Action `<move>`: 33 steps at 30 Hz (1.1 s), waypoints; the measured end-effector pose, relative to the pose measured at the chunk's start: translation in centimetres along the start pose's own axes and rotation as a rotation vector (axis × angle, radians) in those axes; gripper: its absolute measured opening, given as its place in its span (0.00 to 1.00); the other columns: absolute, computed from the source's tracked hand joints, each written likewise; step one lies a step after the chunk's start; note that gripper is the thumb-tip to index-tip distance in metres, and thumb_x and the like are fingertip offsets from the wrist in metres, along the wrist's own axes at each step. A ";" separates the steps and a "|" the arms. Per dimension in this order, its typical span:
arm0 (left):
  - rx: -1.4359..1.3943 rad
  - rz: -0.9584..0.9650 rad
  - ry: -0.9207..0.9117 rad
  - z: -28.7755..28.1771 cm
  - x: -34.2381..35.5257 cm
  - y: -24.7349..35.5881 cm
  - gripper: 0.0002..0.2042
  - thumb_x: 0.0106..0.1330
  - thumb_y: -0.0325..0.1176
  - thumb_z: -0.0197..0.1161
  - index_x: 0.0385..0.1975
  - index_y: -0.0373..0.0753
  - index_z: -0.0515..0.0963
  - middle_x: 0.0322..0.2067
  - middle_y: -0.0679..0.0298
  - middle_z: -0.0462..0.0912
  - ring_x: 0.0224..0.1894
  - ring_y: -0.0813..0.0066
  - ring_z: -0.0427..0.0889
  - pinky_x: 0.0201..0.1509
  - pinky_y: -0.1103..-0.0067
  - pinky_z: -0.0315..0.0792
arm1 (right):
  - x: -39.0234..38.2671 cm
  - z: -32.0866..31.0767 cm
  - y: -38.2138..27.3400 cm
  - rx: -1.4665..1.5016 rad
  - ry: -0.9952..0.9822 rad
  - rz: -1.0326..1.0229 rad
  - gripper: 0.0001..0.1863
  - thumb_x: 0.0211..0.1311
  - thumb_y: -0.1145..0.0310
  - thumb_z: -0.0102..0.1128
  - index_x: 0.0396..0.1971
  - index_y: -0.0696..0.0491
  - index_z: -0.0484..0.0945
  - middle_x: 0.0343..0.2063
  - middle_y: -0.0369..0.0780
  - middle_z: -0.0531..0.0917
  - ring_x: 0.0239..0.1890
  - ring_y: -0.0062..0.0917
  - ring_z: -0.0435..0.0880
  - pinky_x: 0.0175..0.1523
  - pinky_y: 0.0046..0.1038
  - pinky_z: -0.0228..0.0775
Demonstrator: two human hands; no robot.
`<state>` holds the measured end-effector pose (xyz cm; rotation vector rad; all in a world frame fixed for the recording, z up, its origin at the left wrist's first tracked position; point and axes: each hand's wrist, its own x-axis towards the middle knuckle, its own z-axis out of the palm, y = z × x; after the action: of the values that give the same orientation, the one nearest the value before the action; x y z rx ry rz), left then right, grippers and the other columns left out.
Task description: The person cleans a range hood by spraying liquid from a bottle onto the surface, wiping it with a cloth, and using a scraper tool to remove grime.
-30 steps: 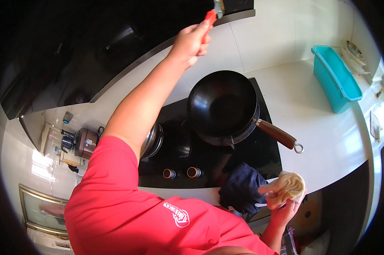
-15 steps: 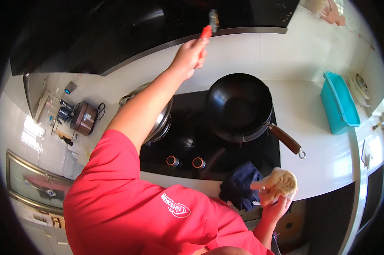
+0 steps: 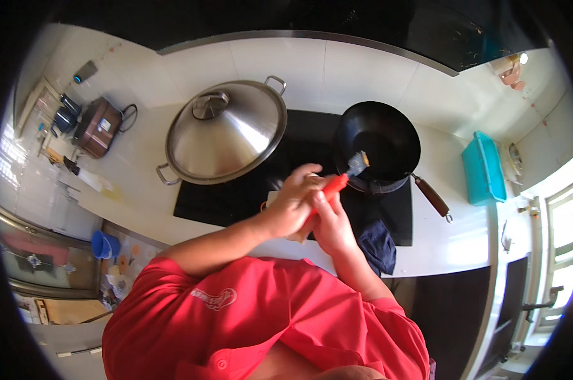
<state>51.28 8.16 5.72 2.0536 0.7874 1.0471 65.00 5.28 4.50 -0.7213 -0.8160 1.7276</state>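
My left hand (image 3: 291, 201) and my right hand (image 3: 329, 223) meet in front of my chest, over the front of the black cooktop (image 3: 305, 142). Both are closed around the red handle of a scraper (image 3: 337, 183); my right thumb presses along it. Its dirty metal blade points up and right, over the near rim of the black wok (image 3: 388, 142). A tan cloth (image 3: 299, 234) shows partly beneath my hands; which hand grips it is hidden. Right of my right forearm, a dark blue cloth (image 3: 378, 246) hangs over the counter's front edge.
A large pan with a domed steel lid (image 3: 235, 136) covers the cooktop's left side. The wok's wooden handle (image 3: 431, 195) juts to the lower right. A turquoise bin (image 3: 479, 174) stands at right, a brown appliance (image 3: 98, 130) at left. The black hood (image 3: 362, 18) overhangs the back wall.
My left hand has come down from the hood with the scraper. My right hand has moved left and up to join it. The view has shifted, now showing the whole lidded pan.
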 end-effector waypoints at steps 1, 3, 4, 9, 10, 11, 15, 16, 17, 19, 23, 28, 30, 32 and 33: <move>-0.027 -0.114 0.008 -1.0 -0.8 1.0 0.20 0.73 0.36 0.44 0.63 0.41 0.64 0.63 0.54 0.54 0.63 0.65 0.59 0.66 0.72 0.55 | -0.3 0.4 -0.4 0.068 -0.054 0.079 0.20 0.71 0.62 0.44 0.58 0.51 0.57 0.45 0.43 0.74 0.38 0.29 0.80 0.36 0.29 0.76; 0.056 -0.084 0.056 -3.3 -2.1 1.4 0.24 0.71 0.34 0.49 0.67 0.42 0.56 0.63 0.55 0.53 0.61 0.65 0.61 0.66 0.73 0.55 | -0.4 1.1 -0.9 0.172 -0.115 0.179 0.16 0.71 0.61 0.45 0.52 0.51 0.63 0.42 0.44 0.75 0.41 0.30 0.80 0.42 0.35 0.78; 0.088 -0.095 0.111 -4.0 -2.7 1.5 0.27 0.70 0.32 0.52 0.68 0.44 0.54 0.61 0.56 0.55 0.57 0.66 0.66 0.65 0.75 0.57 | 0.1 2.7 -0.8 0.245 -0.060 0.121 0.14 0.71 0.60 0.45 0.50 0.52 0.65 0.41 0.43 0.75 0.41 0.29 0.79 0.44 0.36 0.77; -0.699 -0.503 0.238 -4.1 -5.7 2.3 0.26 0.68 0.34 0.55 0.65 0.43 0.56 0.45 0.63 0.70 0.33 0.77 0.74 0.32 0.83 0.70 | 1.7 3.8 -3.5 0.088 -0.277 0.265 0.15 0.70 0.58 0.48 0.47 0.52 0.66 0.40 0.40 0.75 0.41 0.25 0.78 0.45 0.32 0.74; -0.804 -0.623 0.240 -4.7 -6.1 2.4 0.25 0.68 0.34 0.56 0.63 0.42 0.58 0.41 0.64 0.73 0.27 0.80 0.73 0.24 0.85 0.69 | 2.8 3.5 -3.5 -0.063 -0.262 0.204 0.16 0.70 0.58 0.48 0.48 0.52 0.66 0.40 0.42 0.76 0.39 0.25 0.79 0.43 0.32 0.75; -0.801 -0.632 0.320 -4.9 -6.3 2.0 0.22 0.67 0.33 0.55 0.60 0.42 0.61 0.30 0.67 0.72 0.17 0.86 0.66 0.12 0.88 0.55 | 3.1 3.3 -4.5 -0.191 -0.228 0.211 0.16 0.70 0.57 0.48 0.48 0.53 0.66 0.37 0.42 0.77 0.35 0.26 0.80 0.39 0.30 0.76; -0.760 -0.708 0.496 -8.9 -9.8 2.1 0.19 0.67 0.32 0.54 0.58 0.43 0.64 0.29 0.67 0.72 0.18 0.86 0.67 0.13 0.89 0.57 | 6.1 0.8 -12.5 -0.840 -0.010 0.126 0.20 0.69 0.53 0.48 0.47 0.55 0.68 0.24 0.40 0.79 0.19 0.24 0.79 0.23 0.24 0.72; -0.777 -0.693 0.516 -9.8 -11.2 2.2 0.18 0.67 0.33 0.53 0.57 0.43 0.65 0.30 0.67 0.73 0.17 0.86 0.66 0.12 0.89 0.57 | 7.2 -0.5 -15.0 -0.959 0.066 0.081 0.21 0.68 0.53 0.49 0.47 0.56 0.68 0.21 0.39 0.78 0.16 0.23 0.78 0.21 0.24 0.71; -0.775 -0.651 0.534 -10.7 -12.8 2.3 0.18 0.68 0.33 0.52 0.58 0.42 0.65 0.33 0.66 0.74 0.19 0.86 0.68 0.13 0.89 0.59 | 8.0 -1.8 -17.5 -1.073 0.097 0.000 0.22 0.68 0.52 0.48 0.47 0.57 0.69 0.21 0.39 0.77 0.17 0.21 0.76 0.20 0.24 0.70; -0.768 -0.661 0.631 -11.7 -15.5 2.9 0.18 0.68 0.34 0.50 0.58 0.41 0.65 0.38 0.65 0.75 0.24 0.85 0.73 0.14 0.90 0.63 | 10.8 -7.1 -21.8 -1.261 0.248 -0.170 0.22 0.65 0.54 0.53 0.50 0.55 0.69 0.21 0.36 0.75 0.18 0.18 0.73 0.22 0.24 0.67; -0.793 -0.680 0.892 -11.9 -19.3 3.4 0.17 0.71 0.39 0.45 0.56 0.43 0.67 0.42 0.65 0.76 0.30 0.85 0.75 0.16 0.90 0.65 | 13.3 -14.8 -30.0 -1.995 0.499 -0.745 0.21 0.65 0.55 0.52 0.52 0.51 0.70 0.30 0.55 0.81 0.33 0.49 0.81 0.36 0.44 0.72; -0.790 -0.666 0.906 -12.0 -22.8 3.4 0.16 0.72 0.40 0.44 0.55 0.47 0.68 0.41 0.65 0.77 0.33 0.79 0.78 0.18 0.88 0.68 | 15.7 -15.8 -33.0 -2.039 0.561 -0.716 0.20 0.65 0.52 0.49 0.52 0.47 0.71 0.31 0.52 0.82 0.35 0.51 0.81 0.39 0.47 0.72; -0.740 -0.710 0.976 -11.5 -21.6 4.4 0.15 0.71 0.39 0.44 0.55 0.45 0.68 0.40 0.65 0.77 0.29 0.80 0.76 0.18 0.87 0.68 | 17.1 -14.8 -31.3 -1.984 0.554 -0.681 0.21 0.65 0.51 0.49 0.51 0.47 0.71 0.31 0.52 0.82 0.35 0.51 0.81 0.39 0.47 0.72; -0.746 -0.731 1.003 -11.1 -20.3 4.9 0.15 0.71 0.37 0.44 0.54 0.43 0.68 0.36 0.64 0.78 0.19 0.84 0.70 0.18 0.86 0.66 | 18.9 -12.9 -28.8 -2.020 0.569 -0.658 0.22 0.65 0.50 0.48 0.51 0.48 0.70 0.32 0.53 0.82 0.36 0.50 0.81 0.40 0.48 0.72; -0.747 -0.740 0.998 -11.0 -19.8 4.9 0.15 0.71 0.37 0.44 0.54 0.42 0.68 0.38 0.64 0.77 0.20 0.84 0.71 0.18 0.86 0.67 | 20.0 -12.0 -27.6 -2.016 0.546 -0.669 0.22 0.65 0.49 0.48 0.51 0.48 0.70 0.32 0.53 0.82 0.36 0.50 0.81 0.40 0.47 0.72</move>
<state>33.21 -6.43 5.93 0.4480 1.2304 1.5536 84.16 32.65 18.17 -1.7093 -1.9240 -0.4264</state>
